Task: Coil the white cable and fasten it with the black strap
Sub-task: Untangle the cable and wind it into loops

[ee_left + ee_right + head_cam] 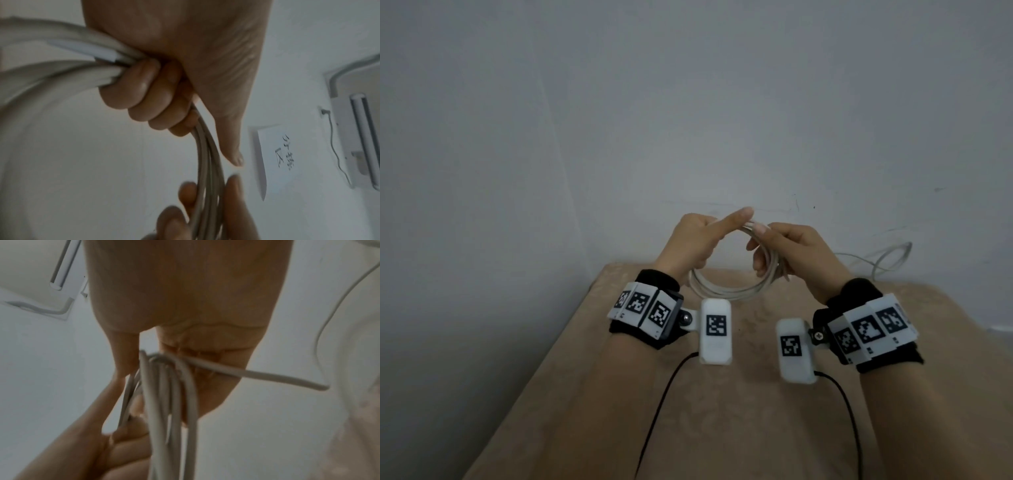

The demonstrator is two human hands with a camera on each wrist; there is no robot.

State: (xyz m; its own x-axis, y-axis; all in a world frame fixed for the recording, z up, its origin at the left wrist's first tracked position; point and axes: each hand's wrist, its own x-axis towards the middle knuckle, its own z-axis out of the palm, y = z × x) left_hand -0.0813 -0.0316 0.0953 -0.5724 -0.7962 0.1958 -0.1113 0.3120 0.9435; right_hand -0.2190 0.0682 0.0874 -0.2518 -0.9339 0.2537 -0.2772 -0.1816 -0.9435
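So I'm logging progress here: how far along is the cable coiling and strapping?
Several loops of the white cable are already gathered. In hand: the left hand grips the bundle while the right hand holds its other side. Left: a loose tail is uncoiled, and no black strap is visible.

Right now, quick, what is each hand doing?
Left hand: fingers curled round the white cable coil, holding it.
Right hand: pinching the coil's strands.

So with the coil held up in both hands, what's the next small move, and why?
Probably draw in one more loop: the left hand and right hand grip the white cable coil, but slack trails right. No strap in view.
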